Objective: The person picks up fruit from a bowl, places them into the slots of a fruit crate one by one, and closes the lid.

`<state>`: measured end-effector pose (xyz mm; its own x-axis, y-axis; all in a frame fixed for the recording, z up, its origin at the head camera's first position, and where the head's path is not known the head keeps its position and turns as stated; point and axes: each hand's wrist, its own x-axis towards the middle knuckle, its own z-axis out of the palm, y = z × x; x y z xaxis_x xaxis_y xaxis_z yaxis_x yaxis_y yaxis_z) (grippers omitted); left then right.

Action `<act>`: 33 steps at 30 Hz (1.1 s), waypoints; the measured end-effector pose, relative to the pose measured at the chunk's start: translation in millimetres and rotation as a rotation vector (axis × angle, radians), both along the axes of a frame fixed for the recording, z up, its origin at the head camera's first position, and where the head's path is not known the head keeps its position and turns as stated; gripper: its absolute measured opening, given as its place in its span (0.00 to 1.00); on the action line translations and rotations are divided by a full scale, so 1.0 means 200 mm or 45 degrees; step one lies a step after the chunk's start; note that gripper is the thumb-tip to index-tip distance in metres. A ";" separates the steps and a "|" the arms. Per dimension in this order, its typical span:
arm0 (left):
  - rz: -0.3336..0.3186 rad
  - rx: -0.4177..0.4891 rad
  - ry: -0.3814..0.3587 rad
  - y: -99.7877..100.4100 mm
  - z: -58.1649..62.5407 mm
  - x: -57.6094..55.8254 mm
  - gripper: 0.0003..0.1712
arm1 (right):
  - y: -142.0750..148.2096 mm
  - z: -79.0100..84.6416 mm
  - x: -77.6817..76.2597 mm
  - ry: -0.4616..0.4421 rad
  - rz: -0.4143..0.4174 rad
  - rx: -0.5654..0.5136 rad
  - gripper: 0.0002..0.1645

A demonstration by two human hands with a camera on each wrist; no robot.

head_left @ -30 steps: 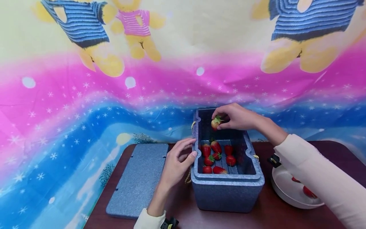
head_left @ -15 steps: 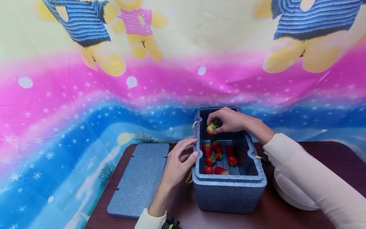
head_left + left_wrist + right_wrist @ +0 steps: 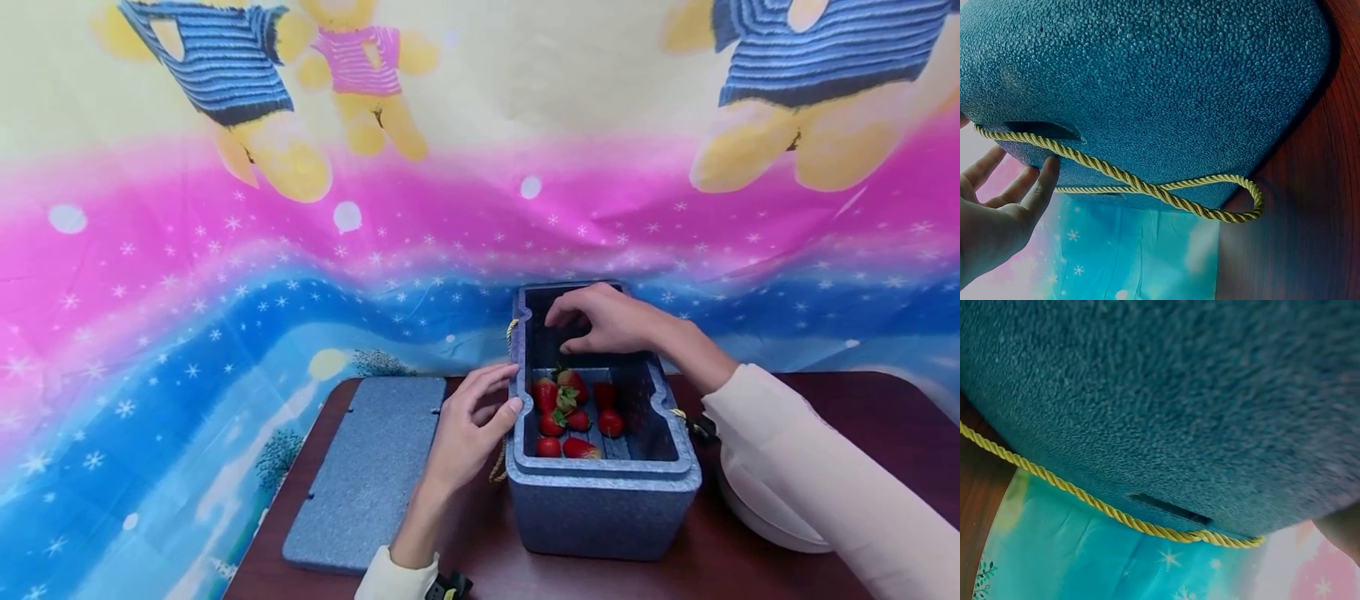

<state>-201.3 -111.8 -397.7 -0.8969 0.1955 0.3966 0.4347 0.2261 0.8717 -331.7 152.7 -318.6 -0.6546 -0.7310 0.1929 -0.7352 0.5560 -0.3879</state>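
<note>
A grey foam box (image 3: 603, 517) stands open on the table, with several red strawberries (image 3: 581, 448) on its floor. One strawberry (image 3: 567, 398) with a large green leafy top lies over the others near the left wall. My right hand (image 3: 611, 321) hovers inside the far half of the box, thumb and fingers apart, holding nothing. At the left rim rests my left hand (image 3: 468, 425), its fingertips touching the wall. The left wrist view shows these fingers (image 3: 1038, 187) against the box side, beside a gold rope handle (image 3: 1129, 178). In the right wrist view the box wall hides nearly all of my right hand.
The flat grey lid (image 3: 367, 471) lies on the dark wooden table (image 3: 480, 537), left of the box. A white round dish (image 3: 765, 508) stands at the right, partly hidden by my sleeve. A printed cloth backdrop (image 3: 480, 217) hangs right behind the table.
My right hand has moved left over the box and let go of the strawberry it pinched, which now lies among the others. The left hand stays at the rim.
</note>
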 end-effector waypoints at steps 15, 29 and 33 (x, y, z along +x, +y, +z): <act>-0.001 0.003 -0.001 0.01 0.00 0.00 0.25 | 0.29 0.10 0.27 0.184 -0.193 -0.144 0.22; 0.001 -0.004 -0.007 0.01 0.00 -0.01 0.25 | 0.60 -0.02 0.49 0.413 -0.339 -0.205 0.33; 0.003 -0.007 -0.006 0.01 0.00 -0.01 0.25 | 0.67 -0.06 0.54 0.366 -0.402 -0.196 0.33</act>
<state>-202.7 -109.9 -398.3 -0.8991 0.1956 0.3915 0.4303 0.2321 0.8723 -222.8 287.4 -331.5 -0.7445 -0.4530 0.4904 -0.6291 0.7219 -0.2882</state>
